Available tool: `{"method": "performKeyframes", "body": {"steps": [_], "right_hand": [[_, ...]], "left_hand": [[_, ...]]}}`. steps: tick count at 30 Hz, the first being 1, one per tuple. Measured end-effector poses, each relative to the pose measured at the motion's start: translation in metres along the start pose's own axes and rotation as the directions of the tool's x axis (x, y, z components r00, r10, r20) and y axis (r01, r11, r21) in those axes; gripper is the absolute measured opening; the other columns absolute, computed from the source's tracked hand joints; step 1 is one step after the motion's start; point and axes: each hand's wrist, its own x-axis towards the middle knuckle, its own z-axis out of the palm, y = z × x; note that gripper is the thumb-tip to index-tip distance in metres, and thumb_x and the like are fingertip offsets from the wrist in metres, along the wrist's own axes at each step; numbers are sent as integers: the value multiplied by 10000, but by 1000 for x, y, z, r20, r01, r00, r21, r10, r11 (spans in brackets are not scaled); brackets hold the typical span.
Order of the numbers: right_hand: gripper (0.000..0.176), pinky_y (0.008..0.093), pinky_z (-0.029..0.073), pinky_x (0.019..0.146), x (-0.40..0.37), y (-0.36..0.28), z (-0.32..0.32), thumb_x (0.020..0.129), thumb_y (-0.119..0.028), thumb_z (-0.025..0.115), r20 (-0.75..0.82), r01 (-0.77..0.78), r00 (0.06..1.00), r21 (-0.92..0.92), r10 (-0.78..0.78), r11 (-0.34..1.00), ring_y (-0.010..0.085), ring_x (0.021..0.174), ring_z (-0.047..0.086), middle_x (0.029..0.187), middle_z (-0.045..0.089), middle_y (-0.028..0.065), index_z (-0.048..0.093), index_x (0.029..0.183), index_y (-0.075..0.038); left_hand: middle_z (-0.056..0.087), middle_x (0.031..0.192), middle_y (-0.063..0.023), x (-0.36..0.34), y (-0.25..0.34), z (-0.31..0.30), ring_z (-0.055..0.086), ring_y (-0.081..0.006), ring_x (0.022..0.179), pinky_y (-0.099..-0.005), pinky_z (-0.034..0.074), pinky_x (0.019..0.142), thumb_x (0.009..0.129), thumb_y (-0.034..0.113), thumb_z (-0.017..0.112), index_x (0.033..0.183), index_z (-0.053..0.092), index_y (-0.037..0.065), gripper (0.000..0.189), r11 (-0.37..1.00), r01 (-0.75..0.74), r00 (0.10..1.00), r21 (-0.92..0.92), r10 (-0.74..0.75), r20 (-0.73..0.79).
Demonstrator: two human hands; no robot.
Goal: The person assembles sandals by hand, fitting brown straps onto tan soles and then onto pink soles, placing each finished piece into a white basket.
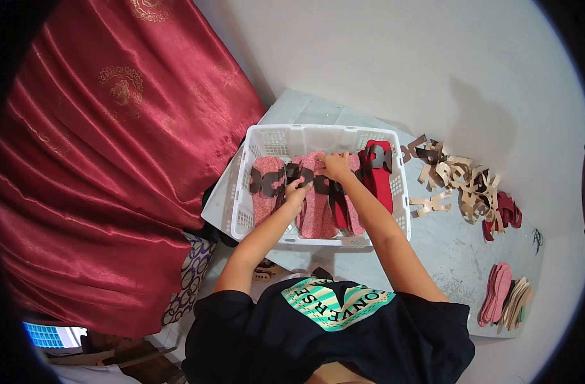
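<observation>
A white plastic basket (322, 242) holds several pairs of slippers set upright side by side. In its middle is a speckled pink slipper (317, 217) with a dark strap, and both hands are on it. My left hand (295, 197) grips its left side near the strap, fingers curled. My right hand (335, 167) is closed over its upper right part; the fingertips are partly hidden. To the left stands another pink pair (264, 208) with dark cut-out straps. Red slippers (378, 182) with a dark strap fill the right end.
The basket rests on a grey table (433, 256) against a white wall. To the right lie loose beige and brown straps (472, 185), dark red straps (509, 211), pink soles (495, 294) and beige soles (518, 304). A red satin curtain (126, 192) hangs on the left.
</observation>
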Motion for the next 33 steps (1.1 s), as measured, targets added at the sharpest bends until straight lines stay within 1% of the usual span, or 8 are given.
{"method": "performKeyframes", "body": {"steps": [2,5,8,11,20,27,31,33], "right_hand": [[509,477,276,867,0,-1,0,666,-409,722,-6,-11,1000,-25,11,1000,253,997,561,962,650,56,574,1130,-260],[499,481,278,863,-1,-3,0,669,-400,723,-24,-13,1000,-44,12,999,251,989,567,934,656,54,578,1125,-258],[492,485,278,861,-2,-4,3,664,-389,727,-35,-23,999,-42,21,999,246,997,558,971,649,46,584,1117,-259],[495,479,281,869,-6,-5,4,651,-372,736,-100,-18,995,-35,14,999,241,1025,523,1020,623,28,590,1110,-259],[519,497,266,919,-21,-10,0,625,-343,746,-289,55,953,-128,-90,990,236,1060,461,1037,577,4,584,1107,-241],[623,534,196,988,-56,-3,9,612,-338,748,-371,143,906,-185,-204,972,254,1152,405,1181,499,-5,522,1184,-233],[715,581,149,1011,-74,-4,18,609,-332,753,-400,182,879,-223,-260,958,264,1240,324,1307,423,-29,476,1258,-212],[743,599,137,1016,-76,-4,21,595,-331,760,-433,171,863,-235,-261,957,269,1260,304,1337,403,-36,475,1266,-188]], "left_hand": [[552,1088,-79,-1,-1,3,548,-134,932,-243,445,732,776,107,703,1173,526,47,438,998,-11,993,70,19,-116],[529,1091,-84,-36,33,16,513,-135,958,-242,437,760,762,121,719,1174,533,44,458,987,-16,984,162,44,-173],[488,1081,-78,-6,-4,12,486,-148,935,-256,429,776,735,124,743,1185,485,46,524,964,-34,950,263,114,-292],[432,1013,-63,-17,7,15,457,-172,875,-280,423,755,664,125,785,1108,468,76,548,991,-74,936,114,109,-335],[456,997,-79,-17,7,15,467,-201,896,-326,421,791,642,146,803,1047,449,69,544,959,-52,912,278,160,-378],[464,997,-81,-6,-1,11,471,-205,901,-328,420,795,632,160,809,1040,458,72,545,972,-59,921,226,140,-363],[475,998,-89,-18,13,14,482,-216,904,-333,423,793,636,179,802,1021,463,71,524,950,-50,924,308,161,-347],[473,1019,-117,-29,24,15,487,-261,948,-361,415,829,647,185,787,1020,450,71,516,862,-92,916,499,270,-297]]}}
